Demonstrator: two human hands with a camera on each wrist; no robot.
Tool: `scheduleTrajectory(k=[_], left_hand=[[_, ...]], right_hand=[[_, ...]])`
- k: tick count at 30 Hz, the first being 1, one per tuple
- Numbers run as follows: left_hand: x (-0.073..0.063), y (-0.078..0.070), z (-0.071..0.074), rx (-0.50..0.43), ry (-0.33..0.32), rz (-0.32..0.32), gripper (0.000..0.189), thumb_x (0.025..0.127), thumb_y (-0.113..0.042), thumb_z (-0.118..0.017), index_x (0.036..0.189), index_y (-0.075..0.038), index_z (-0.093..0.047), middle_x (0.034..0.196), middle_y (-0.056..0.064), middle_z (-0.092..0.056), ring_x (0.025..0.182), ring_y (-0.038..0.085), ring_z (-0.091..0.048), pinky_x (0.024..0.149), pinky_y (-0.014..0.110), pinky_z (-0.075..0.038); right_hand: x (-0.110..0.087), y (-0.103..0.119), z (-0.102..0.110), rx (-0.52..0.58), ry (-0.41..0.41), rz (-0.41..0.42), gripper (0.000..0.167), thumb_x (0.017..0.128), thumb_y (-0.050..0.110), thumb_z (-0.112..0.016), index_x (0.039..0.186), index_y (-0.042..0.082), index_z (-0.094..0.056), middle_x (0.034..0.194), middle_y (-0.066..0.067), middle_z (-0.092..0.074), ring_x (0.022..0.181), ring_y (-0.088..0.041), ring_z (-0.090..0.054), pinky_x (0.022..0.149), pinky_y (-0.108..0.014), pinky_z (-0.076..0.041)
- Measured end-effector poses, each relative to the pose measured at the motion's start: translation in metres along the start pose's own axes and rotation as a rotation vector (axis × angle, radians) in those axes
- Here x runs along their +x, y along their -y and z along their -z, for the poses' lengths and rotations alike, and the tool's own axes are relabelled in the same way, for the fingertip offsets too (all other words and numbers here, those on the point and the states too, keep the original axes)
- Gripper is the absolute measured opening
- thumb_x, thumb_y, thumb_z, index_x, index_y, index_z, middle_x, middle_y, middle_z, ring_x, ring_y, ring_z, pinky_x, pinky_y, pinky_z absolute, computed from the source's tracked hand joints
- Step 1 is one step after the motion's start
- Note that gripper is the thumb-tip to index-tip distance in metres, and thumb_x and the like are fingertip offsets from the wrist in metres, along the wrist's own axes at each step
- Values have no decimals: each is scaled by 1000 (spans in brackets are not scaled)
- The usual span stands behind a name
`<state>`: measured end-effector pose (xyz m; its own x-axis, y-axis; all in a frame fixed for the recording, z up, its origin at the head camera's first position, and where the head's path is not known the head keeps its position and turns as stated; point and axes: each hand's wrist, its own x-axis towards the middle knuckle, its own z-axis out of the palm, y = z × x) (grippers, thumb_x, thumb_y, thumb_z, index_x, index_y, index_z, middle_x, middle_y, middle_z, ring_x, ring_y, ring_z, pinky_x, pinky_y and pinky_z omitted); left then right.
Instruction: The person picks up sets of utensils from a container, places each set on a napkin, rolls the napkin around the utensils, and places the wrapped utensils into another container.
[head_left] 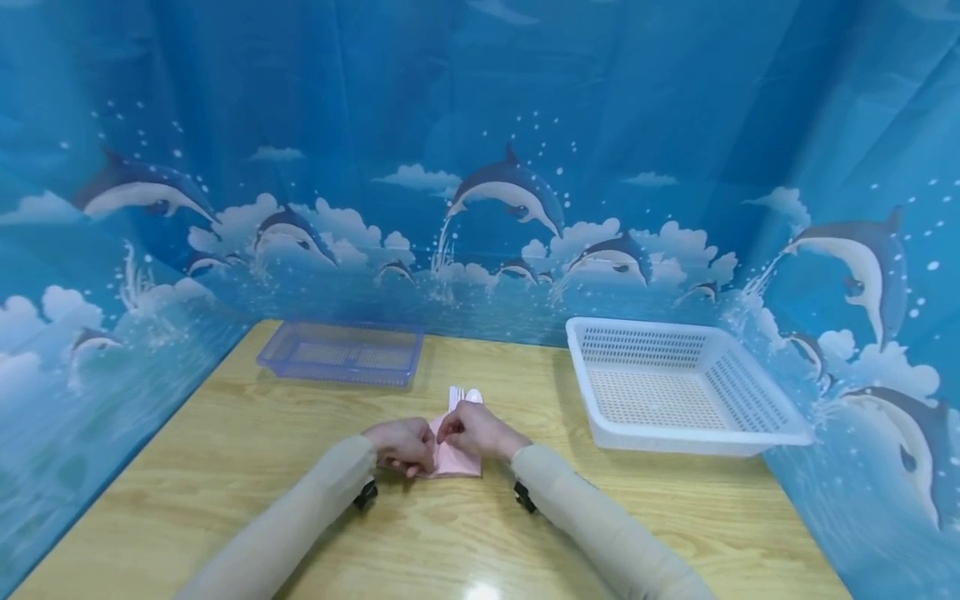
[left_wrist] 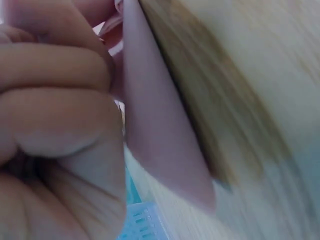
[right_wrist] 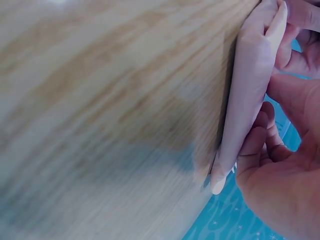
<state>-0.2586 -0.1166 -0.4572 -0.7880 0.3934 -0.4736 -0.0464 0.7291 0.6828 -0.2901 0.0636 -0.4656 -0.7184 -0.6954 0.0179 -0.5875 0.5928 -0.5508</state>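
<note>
A pink napkin point(head_left: 459, 464) lies on the table, with a white plastic fork point(head_left: 455, 395) and a white spoon point(head_left: 473, 395) sticking out of its far end. On its left side, my left hand point(head_left: 405, 444) has curled fingers and pinches the napkin's edge. My right hand point(head_left: 480, 428) bends over the other side and pinches the napkin with thumb and fingers close to the left fingertips. The right wrist view shows the napkin point(right_wrist: 250, 75) folded into a thick layer. Most of the cutlery is hidden inside it.
At the back left stands a purple see-through basket point(head_left: 341, 354). A larger white basket point(head_left: 675, 392) is at the right. The wood-patterned table point(head_left: 480, 542) ends at a blue dolphin-print curtain point(head_left: 480, 108) along the back and sides.
</note>
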Motion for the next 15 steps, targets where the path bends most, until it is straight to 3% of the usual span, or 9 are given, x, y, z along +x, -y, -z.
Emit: scheduleTrajectory(k=[8, 11, 15], left_hand=[[-4, 4, 12, -19, -2, -15, 17, 81, -9, -74, 73, -8, -59, 50, -2, -54, 38, 5, -36, 36, 16, -25], [-6, 5, 21, 37, -113, -10, 20, 81, -15, -76, 73, -8, -60, 54, 0, -56, 43, 7, -43, 40, 17, -31], [-9, 6, 27, 209, -295, 5, 34, 77, -33, -81, 71, -9, -57, 61, 1, -57, 52, 12, -49, 46, 21, -37]], right_hand=[[1, 0, 0, -17, 34, 36, 18, 87, -5, -64, 92, 6, -78, 86, -5, -75, 70, -2, -52, 64, -14, -44], [2, -1, -1, -22, 36, 41, 19, 86, -6, -64, 92, 6, -78, 85, -4, -75, 68, -1, -49, 64, -14, -43], [1, 0, 0, -21, 35, 39, 20, 87, -6, -63, 91, 6, -78, 86, -3, -76, 67, -1, -49, 64, -14, -43]])
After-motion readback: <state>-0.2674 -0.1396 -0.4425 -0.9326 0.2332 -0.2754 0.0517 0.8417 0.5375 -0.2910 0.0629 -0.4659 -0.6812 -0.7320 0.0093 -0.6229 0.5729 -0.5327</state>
